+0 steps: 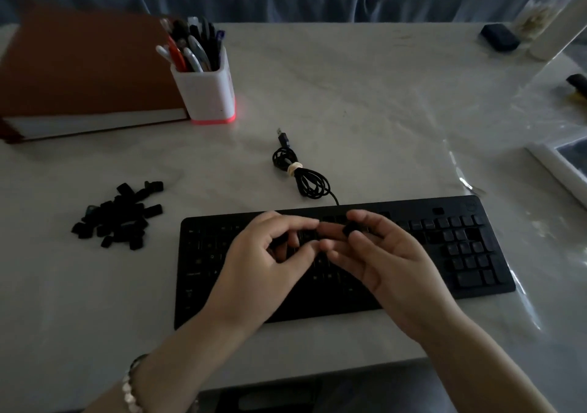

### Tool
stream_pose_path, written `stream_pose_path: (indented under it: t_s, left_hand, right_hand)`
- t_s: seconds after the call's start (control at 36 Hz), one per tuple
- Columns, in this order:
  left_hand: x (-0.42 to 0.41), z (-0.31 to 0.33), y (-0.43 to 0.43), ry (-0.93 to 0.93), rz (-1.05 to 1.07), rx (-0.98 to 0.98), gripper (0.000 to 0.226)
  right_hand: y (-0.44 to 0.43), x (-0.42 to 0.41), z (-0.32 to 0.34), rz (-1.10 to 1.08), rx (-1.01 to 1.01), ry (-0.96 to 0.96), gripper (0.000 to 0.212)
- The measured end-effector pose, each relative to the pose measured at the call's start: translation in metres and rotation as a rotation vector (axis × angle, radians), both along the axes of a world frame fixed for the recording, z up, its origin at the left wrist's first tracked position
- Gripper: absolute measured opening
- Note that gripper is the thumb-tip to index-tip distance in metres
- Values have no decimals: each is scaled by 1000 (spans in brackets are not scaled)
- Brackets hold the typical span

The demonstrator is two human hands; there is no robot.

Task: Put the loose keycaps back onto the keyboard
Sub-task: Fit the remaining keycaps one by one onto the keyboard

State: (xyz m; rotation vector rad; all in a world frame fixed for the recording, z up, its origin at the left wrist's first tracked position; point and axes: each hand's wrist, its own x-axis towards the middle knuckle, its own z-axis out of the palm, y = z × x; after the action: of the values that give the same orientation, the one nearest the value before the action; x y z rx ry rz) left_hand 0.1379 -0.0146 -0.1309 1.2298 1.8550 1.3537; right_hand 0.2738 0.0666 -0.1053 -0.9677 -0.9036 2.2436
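Broadly, open tabletop (365,95) stretches behind the black keyboard (470,254), whose front edge lies near the tabletop's rim. Behind its left end, a white pen holder (208,95) is crammed with pens (190,47). Black loose keycaps (119,216) are heaped left of it. Over its middle, the right hand (394,266) has its fingers (333,229) pinching one keycap (349,230). The left hand (263,266) curls its fingers, and I cannot tell whether it holds anything.

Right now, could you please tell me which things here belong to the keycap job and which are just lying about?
For the job: keyboard, pile of keycaps, one keycap pinched by the right hand.
Lying about: pen pot, brown book, dark box.
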Motion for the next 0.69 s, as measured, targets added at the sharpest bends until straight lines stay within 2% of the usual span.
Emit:
stream_pose_path:
  t_s: [0.17, 0.36, 0.47, 0.69]
  left_hand:
    - [-2, 7, -2, 0, -25, 70, 23]
    - [-7, 7, 1, 174, -148, 128, 34]
    - [-9, 8, -2, 196, -126, 178, 30]
    - [-7, 8, -3, 141, -71, 182, 24]
  right_hand:
    - [-2, -4, 0, 73, 163, -136, 26]
    - [-5, -9, 2, 122, 381, -277, 28]
    - [-6, -10, 6, 139, 469, -278, 28]
    - [-8, -7, 9, 147, 456, -216, 33]
